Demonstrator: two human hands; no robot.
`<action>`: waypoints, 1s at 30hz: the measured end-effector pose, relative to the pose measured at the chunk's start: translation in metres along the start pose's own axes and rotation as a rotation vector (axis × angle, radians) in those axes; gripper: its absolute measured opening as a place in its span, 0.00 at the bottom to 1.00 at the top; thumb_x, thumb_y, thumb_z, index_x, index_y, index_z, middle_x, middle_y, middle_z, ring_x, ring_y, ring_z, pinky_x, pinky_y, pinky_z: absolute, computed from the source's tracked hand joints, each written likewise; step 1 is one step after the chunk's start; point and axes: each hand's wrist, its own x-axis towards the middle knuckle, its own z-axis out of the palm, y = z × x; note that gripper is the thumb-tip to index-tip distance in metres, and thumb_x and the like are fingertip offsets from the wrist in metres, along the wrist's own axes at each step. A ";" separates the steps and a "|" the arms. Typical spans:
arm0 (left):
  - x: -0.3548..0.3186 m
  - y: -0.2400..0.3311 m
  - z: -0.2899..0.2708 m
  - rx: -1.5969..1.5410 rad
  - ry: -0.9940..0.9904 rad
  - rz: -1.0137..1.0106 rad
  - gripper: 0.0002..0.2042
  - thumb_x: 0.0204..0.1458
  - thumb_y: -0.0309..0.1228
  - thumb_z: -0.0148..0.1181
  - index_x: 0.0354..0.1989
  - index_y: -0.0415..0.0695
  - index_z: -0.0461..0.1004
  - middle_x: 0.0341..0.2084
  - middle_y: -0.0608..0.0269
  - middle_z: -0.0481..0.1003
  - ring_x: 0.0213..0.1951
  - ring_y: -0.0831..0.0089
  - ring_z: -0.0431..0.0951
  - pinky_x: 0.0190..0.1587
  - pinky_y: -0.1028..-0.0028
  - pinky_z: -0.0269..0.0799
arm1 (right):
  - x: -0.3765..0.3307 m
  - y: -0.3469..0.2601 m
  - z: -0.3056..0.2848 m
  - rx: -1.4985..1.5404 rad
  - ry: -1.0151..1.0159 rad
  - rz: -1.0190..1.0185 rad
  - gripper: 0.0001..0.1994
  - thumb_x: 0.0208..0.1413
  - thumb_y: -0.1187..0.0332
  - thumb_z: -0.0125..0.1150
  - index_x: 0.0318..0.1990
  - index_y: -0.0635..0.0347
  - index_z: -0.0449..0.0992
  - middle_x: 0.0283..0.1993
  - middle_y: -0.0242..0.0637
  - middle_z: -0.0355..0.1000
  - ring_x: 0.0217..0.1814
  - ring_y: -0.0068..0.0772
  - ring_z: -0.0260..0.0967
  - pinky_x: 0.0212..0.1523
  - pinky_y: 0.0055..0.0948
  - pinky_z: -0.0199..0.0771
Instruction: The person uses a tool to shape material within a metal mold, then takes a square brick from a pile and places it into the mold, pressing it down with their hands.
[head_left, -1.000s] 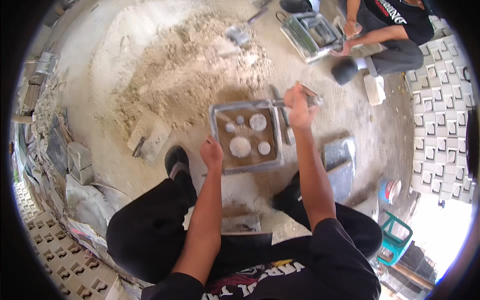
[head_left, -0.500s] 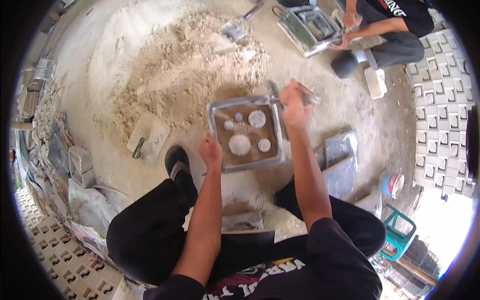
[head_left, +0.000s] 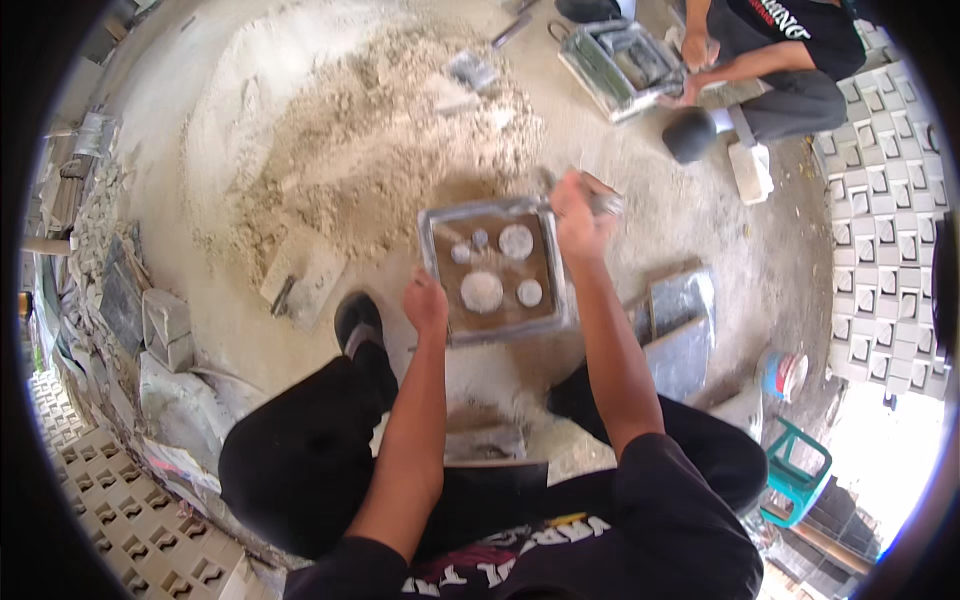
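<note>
Two bare hands frame a square metal mould (head_left: 497, 268) that lies on the sandy floor (head_left: 700, 215) between the person's knees. At the far left, well away from the fingers, pale patterned blocks (head_left: 150, 535) lie in rows, and a heap of sandy mix (head_left: 340, 160) spreads beyond the mould's far-left corner. The left hand (head_left: 425, 302) rests at the mould's near-left edge, its fingers curled loosely against the frame; whether they actually pinch the rim I cannot tell. Just right of those fingers, the mould's brown bed shows four pale round cores (head_left: 497, 268). The right hand (head_left: 580, 212) sits at the far-right corner, clenched around a small grey tool (head_left: 608, 203) raised just above the rim. Judging by this, the step in hand is tapping or dressing the filled mould; the next move calls for a steady left-hand brace and short, controlled strokes along the frame, clear of the cores. Beyond, another person (head_left: 770, 50) works a similar mould.
</note>
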 end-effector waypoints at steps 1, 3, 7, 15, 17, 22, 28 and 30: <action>-0.010 0.001 0.000 0.040 0.016 0.012 0.30 0.60 0.45 0.31 0.28 0.30 0.76 0.27 0.35 0.74 0.34 0.37 0.73 0.42 0.49 0.65 | -0.007 0.013 -0.003 -0.067 0.004 0.006 0.20 0.56 0.70 0.53 0.12 0.61 0.57 0.13 0.24 0.54 0.16 0.14 0.48 0.16 0.24 0.45; -0.010 0.004 -0.001 0.026 0.021 0.015 0.30 0.60 0.45 0.31 0.28 0.30 0.76 0.27 0.35 0.74 0.35 0.38 0.73 0.42 0.49 0.65 | 0.002 0.016 0.001 -0.061 0.009 0.052 0.20 0.56 0.70 0.52 0.12 0.61 0.58 0.13 0.24 0.55 0.16 0.14 0.47 0.16 0.24 0.44; 0.004 -0.019 -0.002 0.054 0.008 0.002 0.30 0.60 0.45 0.31 0.27 0.31 0.76 0.27 0.37 0.75 0.35 0.38 0.73 0.41 0.49 0.65 | 0.005 0.001 0.011 -0.055 -0.074 -0.061 0.20 0.56 0.70 0.53 0.12 0.61 0.59 0.12 0.24 0.56 0.16 0.14 0.49 0.16 0.23 0.45; -0.006 0.001 0.000 0.030 0.019 -0.005 0.29 0.60 0.44 0.33 0.26 0.30 0.76 0.27 0.35 0.74 0.35 0.38 0.73 0.41 0.49 0.65 | 0.004 0.016 0.006 0.018 -0.031 -0.034 0.18 0.56 0.71 0.54 0.14 0.59 0.61 0.15 0.21 0.57 0.17 0.12 0.50 0.17 0.22 0.46; -0.005 -0.005 0.002 0.051 0.025 0.002 0.29 0.60 0.44 0.33 0.26 0.30 0.75 0.27 0.35 0.74 0.34 0.38 0.73 0.41 0.49 0.65 | 0.007 0.015 0.012 0.003 -0.061 0.058 0.17 0.55 0.72 0.54 0.15 0.59 0.61 0.16 0.21 0.57 0.17 0.12 0.50 0.17 0.22 0.46; -0.009 -0.003 0.001 0.082 0.039 0.005 0.29 0.60 0.44 0.32 0.27 0.31 0.76 0.28 0.35 0.74 0.35 0.38 0.73 0.42 0.49 0.66 | -0.004 0.013 -0.006 -0.010 -0.088 -0.005 0.16 0.55 0.74 0.53 0.15 0.60 0.60 0.16 0.22 0.56 0.19 0.12 0.49 0.18 0.22 0.46; -0.002 -0.008 0.000 0.038 -0.009 -0.022 0.30 0.60 0.46 0.31 0.28 0.32 0.76 0.28 0.37 0.75 0.34 0.38 0.73 0.41 0.49 0.66 | 0.003 0.020 0.015 0.037 -0.080 -0.040 0.19 0.55 0.72 0.52 0.13 0.62 0.59 0.13 0.24 0.55 0.16 0.15 0.49 0.17 0.25 0.46; -0.010 -0.009 -0.001 0.038 -0.007 -0.020 0.30 0.60 0.47 0.31 0.28 0.32 0.76 0.28 0.37 0.75 0.34 0.38 0.73 0.41 0.49 0.66 | -0.003 0.019 0.011 0.011 -0.082 -0.003 0.18 0.55 0.73 0.52 0.13 0.62 0.59 0.13 0.24 0.55 0.16 0.15 0.49 0.17 0.25 0.46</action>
